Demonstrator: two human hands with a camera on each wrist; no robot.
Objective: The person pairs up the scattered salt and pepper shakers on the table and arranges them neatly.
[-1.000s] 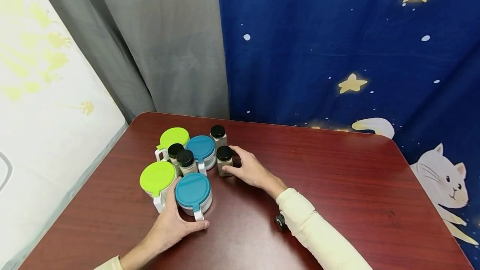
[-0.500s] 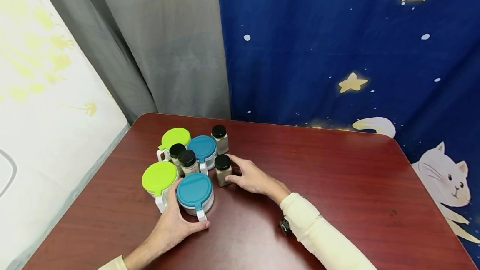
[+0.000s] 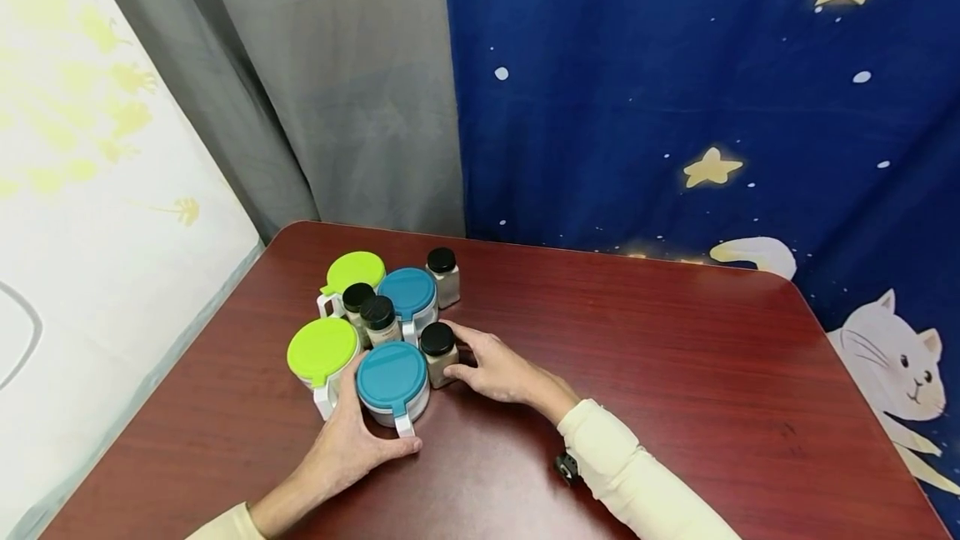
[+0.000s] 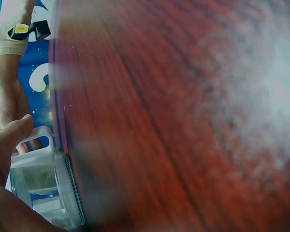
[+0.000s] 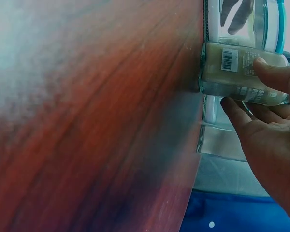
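At the front of a cluster of jars, my left hand point(image 3: 347, 444) holds a clear jar with a blue lid point(image 3: 392, 377), fingers along its left side and thumb by its white handle. That jar's clear body point(image 4: 38, 186) shows beside the thumb in the left wrist view. My right hand point(image 3: 501, 369) grips an upright square spice jar point(image 3: 441, 365) with a black cap, right beside the blue-lidded jar. In the right wrist view the spice jar point(image 5: 227, 72) sits between thumb and fingers, its barcode label showing; its base is at the tabletop.
Two green-lidded jars point(image 3: 322, 350) stand on the left, one behind the other. A second blue-lidded jar point(image 3: 407, 292) and two black-capped spice jars point(image 3: 379, 319) fill the middle. Another spice jar point(image 3: 443, 280) stands at the back. All are on the reddish-brown table point(image 3: 637, 340).
The right hand has brought its spice jar toward the front, from beside the rear blue-lidded jar to beside the front one. The left hand has stayed nearly still.
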